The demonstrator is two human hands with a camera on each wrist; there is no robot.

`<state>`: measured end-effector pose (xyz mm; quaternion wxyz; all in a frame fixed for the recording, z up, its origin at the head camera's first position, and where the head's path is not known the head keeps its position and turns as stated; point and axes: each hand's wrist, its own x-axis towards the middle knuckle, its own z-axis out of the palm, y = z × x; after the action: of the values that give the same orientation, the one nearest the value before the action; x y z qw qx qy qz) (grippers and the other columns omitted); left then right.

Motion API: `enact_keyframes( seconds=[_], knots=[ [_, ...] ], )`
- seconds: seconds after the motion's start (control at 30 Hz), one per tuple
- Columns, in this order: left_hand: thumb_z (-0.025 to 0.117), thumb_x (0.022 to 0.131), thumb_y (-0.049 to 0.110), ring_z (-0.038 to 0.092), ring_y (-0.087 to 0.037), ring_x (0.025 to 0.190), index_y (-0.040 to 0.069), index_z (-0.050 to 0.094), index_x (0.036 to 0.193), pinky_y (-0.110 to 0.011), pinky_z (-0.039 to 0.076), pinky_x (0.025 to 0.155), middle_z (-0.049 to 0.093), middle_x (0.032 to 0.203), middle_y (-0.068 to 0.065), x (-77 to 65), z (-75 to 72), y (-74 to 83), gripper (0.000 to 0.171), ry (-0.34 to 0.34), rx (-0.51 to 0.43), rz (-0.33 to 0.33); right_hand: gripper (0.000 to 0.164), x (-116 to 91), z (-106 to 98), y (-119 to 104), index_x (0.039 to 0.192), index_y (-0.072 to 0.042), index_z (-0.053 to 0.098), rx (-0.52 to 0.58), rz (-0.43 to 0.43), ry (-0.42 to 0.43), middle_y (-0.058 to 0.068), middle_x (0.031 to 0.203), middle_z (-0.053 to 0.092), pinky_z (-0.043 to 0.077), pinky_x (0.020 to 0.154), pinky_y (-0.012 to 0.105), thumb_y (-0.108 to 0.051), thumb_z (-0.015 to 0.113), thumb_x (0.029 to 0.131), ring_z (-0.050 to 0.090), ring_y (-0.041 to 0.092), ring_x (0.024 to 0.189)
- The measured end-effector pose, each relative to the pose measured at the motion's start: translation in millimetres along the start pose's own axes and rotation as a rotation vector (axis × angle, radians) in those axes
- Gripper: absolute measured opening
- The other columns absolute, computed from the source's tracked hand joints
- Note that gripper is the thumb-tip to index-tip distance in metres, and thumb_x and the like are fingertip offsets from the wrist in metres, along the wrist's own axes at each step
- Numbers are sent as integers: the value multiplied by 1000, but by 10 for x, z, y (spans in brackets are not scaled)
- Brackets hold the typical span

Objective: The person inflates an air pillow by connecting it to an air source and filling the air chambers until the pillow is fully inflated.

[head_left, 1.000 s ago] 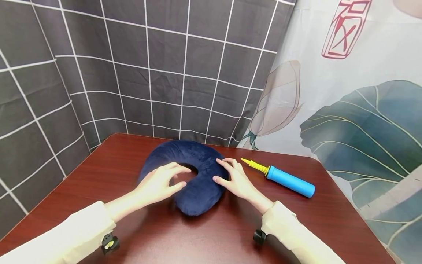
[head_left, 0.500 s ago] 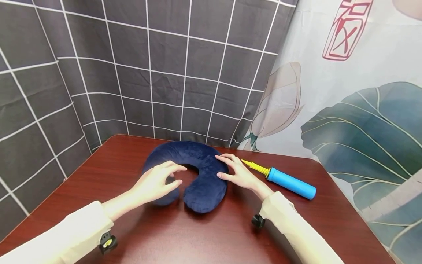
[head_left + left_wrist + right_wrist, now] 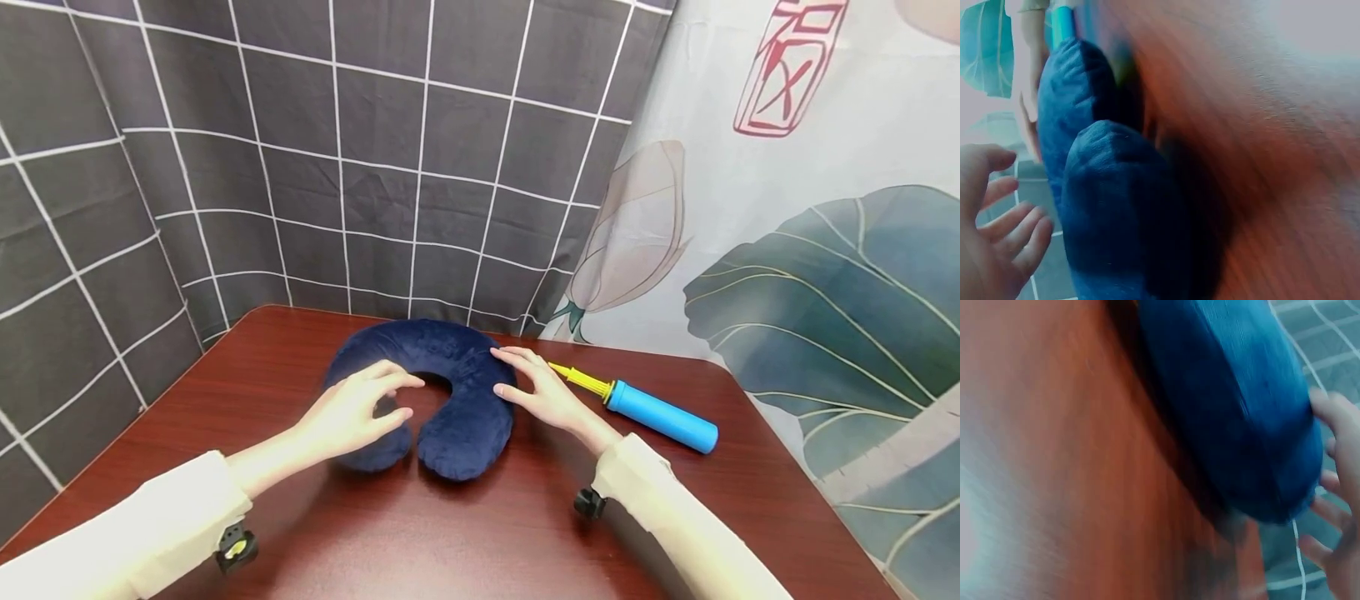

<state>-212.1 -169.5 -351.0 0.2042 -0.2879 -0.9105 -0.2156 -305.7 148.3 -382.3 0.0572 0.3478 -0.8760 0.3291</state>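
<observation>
A dark navy U-shaped neck pillow (image 3: 468, 429) lies on the table with both ends toward me. My left hand (image 3: 348, 417) hovers at its left arm, fingers loosely bent and partly covering that side. In the left wrist view a gap shows between the left fingers (image 3: 1019, 234) and the pillow (image 3: 1113, 219). On the other side, my right hand (image 3: 547, 396) touches the pillow's right outer edge with thumb and fingers spread. From the right wrist, the fingers lie along the edge of the pillow (image 3: 1241, 406), not curled around it.
To the right of the right hand lies a blue hand air pump (image 3: 662, 415) with a yellow nozzle, whose tip is partly hidden by that hand. The reddish-brown table (image 3: 465, 542) backs onto a dark grid-patterned curtain (image 3: 375, 200) and a pale flower-printed one (image 3: 660, 100).
The neck pillow has turned so its opening faces me, with its left end now visible. Both hands have shifted only slightly, and the last half second shows little movement.
</observation>
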Motion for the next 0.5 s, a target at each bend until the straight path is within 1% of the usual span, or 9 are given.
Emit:
enact_keyframes(
  seconds=[0.13, 0.17, 0.2, 0.27, 0.33, 0.43, 0.5],
  knots=[
    [75, 86, 31, 55, -21, 121, 27, 65, 127, -40, 49, 96, 60, 132, 1, -78, -21, -22, 43, 8, 0, 48, 55, -179, 30, -218, 150, -21, 43, -31, 17, 64, 7, 156, 40, 27, 117, 58, -32, 59, 99, 37, 30, 143],
    [75, 86, 33, 53, -23, 124, 26, 64, 130, -43, 48, 98, 59, 135, 0, -102, -30, -29, 46, 5, 2, 64, 55, -234, 31, -288, 151, -21, 42, -45, 16, 76, 7, 158, 39, 25, 117, 59, -32, 58, 99, 35, 30, 144],
    [74, 86, 35, 51, -25, 126, 26, 62, 132, -47, 47, 100, 57, 139, -1, -125, -43, -37, 48, -5, 6, 76, 55, -288, 30, -353, 151, -21, 41, -70, 17, 87, 5, 159, 36, 23, 117, 60, -32, 56, 100, 33, 29, 146],
    [73, 87, 38, 48, -29, 131, 28, 58, 138, -54, 44, 101, 53, 145, -2, -170, -82, -59, 54, -31, 19, 97, 57, -396, 16, -486, 153, -25, 37, -121, 31, 98, 1, 162, 31, 23, 117, 61, -35, 54, 100, 27, 29, 148],
    [72, 86, 41, 43, -32, 135, 30, 53, 142, -61, 39, 103, 47, 151, -3, -201, -125, -79, 60, -58, 37, 106, 57, -500, -10, -591, 154, -29, 34, -179, 44, 105, -4, 164, 26, 19, 117, 63, -37, 52, 101, 21, 28, 151],
    [69, 88, 48, 33, -34, 143, 35, 43, 149, -67, 30, 106, 35, 159, 1, -225, -183, -106, 67, -113, 63, 99, 59, -649, -61, -690, 155, -34, 29, -272, 56, 103, -7, 166, 20, 15, 116, 65, -40, 51, 101, 14, 29, 154],
    [67, 87, 54, 26, -33, 147, 36, 38, 151, -70, 24, 107, 29, 162, 2, -236, -214, -127, 72, -140, 80, 104, 61, -729, -92, -729, 156, -35, 27, -330, 52, 92, -7, 166, 18, 13, 115, 66, -42, 51, 100, 12, 30, 154]
  ],
)
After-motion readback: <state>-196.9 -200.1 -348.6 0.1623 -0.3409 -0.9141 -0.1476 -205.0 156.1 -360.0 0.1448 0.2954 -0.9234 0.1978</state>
